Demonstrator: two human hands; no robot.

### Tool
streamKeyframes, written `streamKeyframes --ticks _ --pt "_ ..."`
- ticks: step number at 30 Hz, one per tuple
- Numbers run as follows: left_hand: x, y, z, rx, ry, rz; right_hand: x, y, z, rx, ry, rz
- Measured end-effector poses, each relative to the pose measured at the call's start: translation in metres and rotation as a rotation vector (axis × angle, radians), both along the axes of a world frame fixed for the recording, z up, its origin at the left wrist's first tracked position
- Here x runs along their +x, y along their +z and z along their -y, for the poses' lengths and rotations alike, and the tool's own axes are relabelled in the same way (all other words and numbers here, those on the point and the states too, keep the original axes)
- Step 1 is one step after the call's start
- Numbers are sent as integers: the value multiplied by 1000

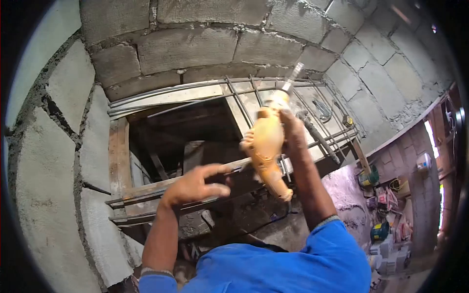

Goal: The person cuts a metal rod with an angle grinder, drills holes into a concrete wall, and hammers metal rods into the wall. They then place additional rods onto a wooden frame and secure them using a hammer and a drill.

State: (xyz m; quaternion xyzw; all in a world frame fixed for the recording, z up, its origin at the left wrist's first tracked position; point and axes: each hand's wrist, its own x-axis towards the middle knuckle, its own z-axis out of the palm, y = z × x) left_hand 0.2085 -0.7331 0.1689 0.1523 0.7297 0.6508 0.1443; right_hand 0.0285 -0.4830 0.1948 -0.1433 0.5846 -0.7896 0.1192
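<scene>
A yellow power drill (268,136) fills the middle of the view, slightly blurred, its bit (294,75) pointing up toward the block wall. My right hand (293,129) is closed round its right side, near the front end. To the left of the drill, my left hand (198,185) is held out with thumb and fingers apart and nothing in it. That hand is over the near wooden edge of the framed opening (171,129), close to the steel bars (161,195) along it.
Grey block walls (195,46) rise ahead and on both sides. Steel rebar (239,102) crosses the wooden formwork. A tape measure (347,120), a coil of wire (322,111) and a dark rod (320,136) lie at right. Green cans (379,231) stand far below.
</scene>
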Motion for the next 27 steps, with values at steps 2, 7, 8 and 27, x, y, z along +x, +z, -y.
streamKeyframes --ticks 2,7,8,27 --pt "-40 0 -24 53 150 -51 -23 -2 -58 90 -140 -34" --pt "-165 -38 -120 -352 318 -199 -82 -52 -146 261 -248 -47" --pt "-187 -50 -142 -473 316 -220 -83 -59 -152 315 -273 -42" --pt "-169 -70 -106 -220 747 -99 -190 -118 -172 529 41 235"
